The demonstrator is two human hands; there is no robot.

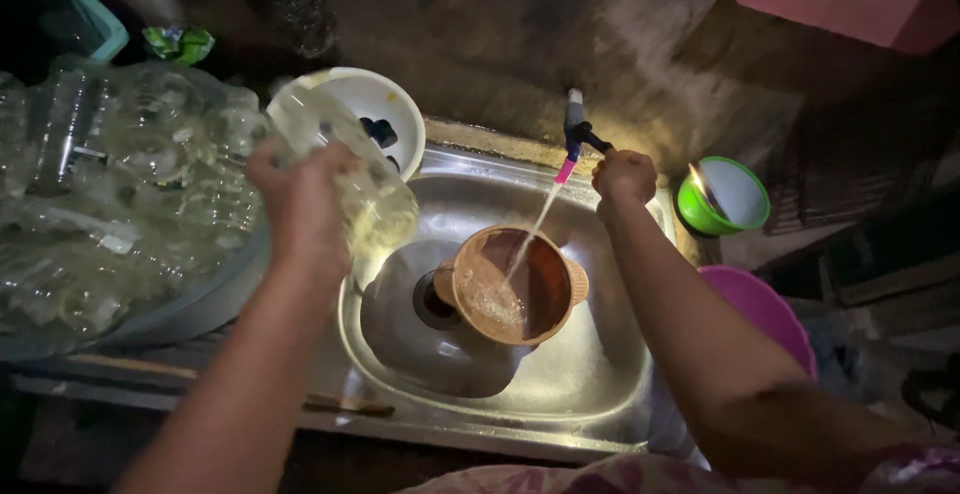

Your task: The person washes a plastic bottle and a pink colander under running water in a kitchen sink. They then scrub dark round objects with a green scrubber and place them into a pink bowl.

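Left hand (300,199) closed around clear bottle (355,169), tilted over sink (590,374) at 10 o'clock. Right hand (625,176) fisted on tap (576,134) at 12. Water falls into brown pot (515,284), sink centre.

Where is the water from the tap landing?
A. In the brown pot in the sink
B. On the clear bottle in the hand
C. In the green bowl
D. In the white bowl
A: the stream from the tap falls straight into the brown pot sitting in the sink.
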